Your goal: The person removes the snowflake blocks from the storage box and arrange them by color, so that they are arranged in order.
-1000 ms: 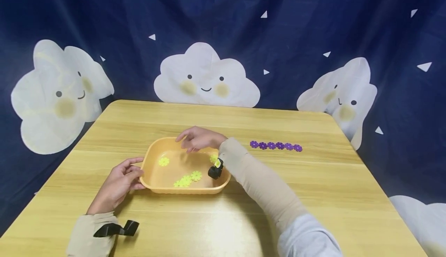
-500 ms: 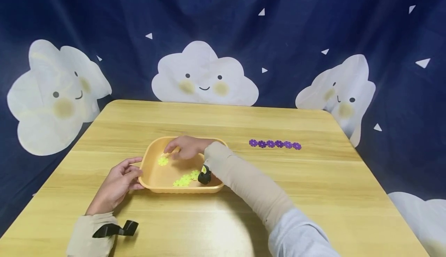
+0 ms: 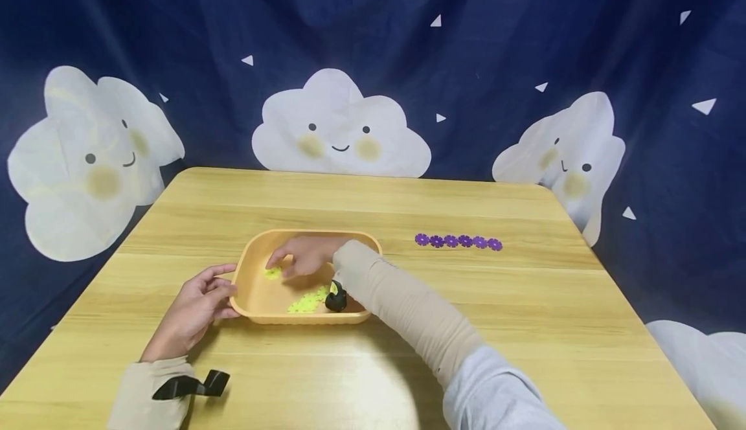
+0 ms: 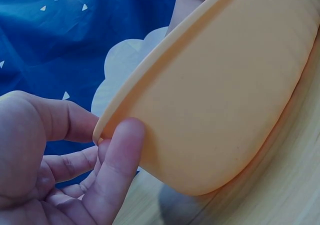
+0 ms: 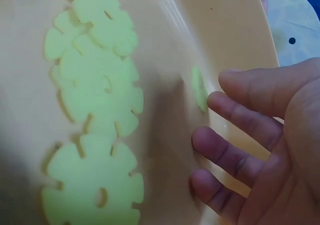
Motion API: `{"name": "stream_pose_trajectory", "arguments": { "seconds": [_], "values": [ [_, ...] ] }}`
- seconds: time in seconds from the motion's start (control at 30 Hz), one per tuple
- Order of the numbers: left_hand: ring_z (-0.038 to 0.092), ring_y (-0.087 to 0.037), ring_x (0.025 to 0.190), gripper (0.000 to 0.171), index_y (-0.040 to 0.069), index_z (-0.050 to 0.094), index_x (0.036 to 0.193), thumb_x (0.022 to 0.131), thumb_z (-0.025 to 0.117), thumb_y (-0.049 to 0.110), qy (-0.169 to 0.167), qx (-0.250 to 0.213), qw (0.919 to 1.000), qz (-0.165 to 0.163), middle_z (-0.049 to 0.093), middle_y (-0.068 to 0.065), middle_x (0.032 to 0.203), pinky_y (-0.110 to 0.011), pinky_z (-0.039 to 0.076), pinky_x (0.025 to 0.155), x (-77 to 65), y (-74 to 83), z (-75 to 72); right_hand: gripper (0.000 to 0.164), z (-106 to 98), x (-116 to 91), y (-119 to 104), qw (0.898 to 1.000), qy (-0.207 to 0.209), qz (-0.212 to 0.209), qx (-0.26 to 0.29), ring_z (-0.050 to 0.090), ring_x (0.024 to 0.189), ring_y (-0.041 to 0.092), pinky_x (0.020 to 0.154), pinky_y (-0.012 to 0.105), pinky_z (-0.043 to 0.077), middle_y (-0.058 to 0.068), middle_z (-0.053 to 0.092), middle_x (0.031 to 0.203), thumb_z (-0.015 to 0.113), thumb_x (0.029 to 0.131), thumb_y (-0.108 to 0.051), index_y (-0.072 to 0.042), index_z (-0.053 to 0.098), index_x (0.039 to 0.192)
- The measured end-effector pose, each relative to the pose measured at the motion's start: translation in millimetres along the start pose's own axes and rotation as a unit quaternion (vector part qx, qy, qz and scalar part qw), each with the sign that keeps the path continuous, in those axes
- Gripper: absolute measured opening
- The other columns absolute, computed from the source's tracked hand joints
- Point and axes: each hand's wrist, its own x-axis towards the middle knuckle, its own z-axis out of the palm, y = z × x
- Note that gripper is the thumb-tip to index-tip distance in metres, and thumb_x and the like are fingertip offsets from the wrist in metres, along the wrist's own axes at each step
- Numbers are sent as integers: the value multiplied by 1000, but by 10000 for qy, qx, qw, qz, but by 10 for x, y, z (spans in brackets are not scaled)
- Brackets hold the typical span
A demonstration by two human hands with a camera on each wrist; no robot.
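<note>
My left hand (image 3: 195, 304) grips the left end of an orange plastic tray (image 3: 291, 319). In the left wrist view, its thumb lies on the tray's outer wall (image 4: 215, 95) and the index finger is at the rim. Inside the tray my right hand (image 3: 307, 254) reaches down at the left part. A lone yellow flower-shaped plastic disc (image 3: 271, 274) lies under its fingertips. The right wrist view shows that disc (image 5: 199, 89) edge-on; the index fingertip is at its edge, with the thumb apart from it. Several more yellow flower discs (image 5: 97, 90) overlap nearby on the tray floor.
Several purple flower discs (image 3: 458, 241) form a joined row on the wooden table (image 3: 524, 326), right of the tray. A dark blue curtain (image 3: 478, 48) with printed clouds hangs behind the table. Black straps (image 3: 192, 384) are on both wrists.
My right hand has moved left and down into the tray, from above its far rim to the lone yellow disc. My left hand keeps its grip on the tray.
</note>
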Motion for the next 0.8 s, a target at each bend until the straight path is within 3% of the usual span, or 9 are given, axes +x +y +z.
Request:
{"name": "stream_pose_trajectory", "arguments": {
  "seconds": [0.2,0.33,0.47,0.8],
  "values": [
    [59,-15,74,46,-6,32,139,98,50,2,17,34,10000,-56,53,-12,99,-33,62,67,-37,-37,-10,37,64,8,16,9997,93,-60,233,54,104,6,89,10,43,-3,61,113,62,96,-12,-10,57,132],
    [58,-15,74,46,-6,32,139,98,51,3,-15,75,10000,35,53,-13,99,-33,62,67,-26,-47,-6,39,65,-14,25,9997,197,134,-58,54,94,5,83,10,44,-5,59,100,64,94,-14,-12,57,133],
    [60,-15,75,46,-7,32,139,98,51,3,-24,52,9999,110,52,-13,100,-31,62,67,2,-30,-1,44,36,-36,19,9982,236,317,-448,54,92,5,81,10,44,-5,59,96,65,95,-17,-12,53,137],
    [59,-15,74,48,-7,30,141,98,51,0,7,-32,10000,34,53,-11,98,-30,62,65,17,-14,-6,45,43,-28,1,9969,237,414,-624,54,89,3,79,9,44,-7,60,93,66,94,-24,-13,55,136]
  ]
}}
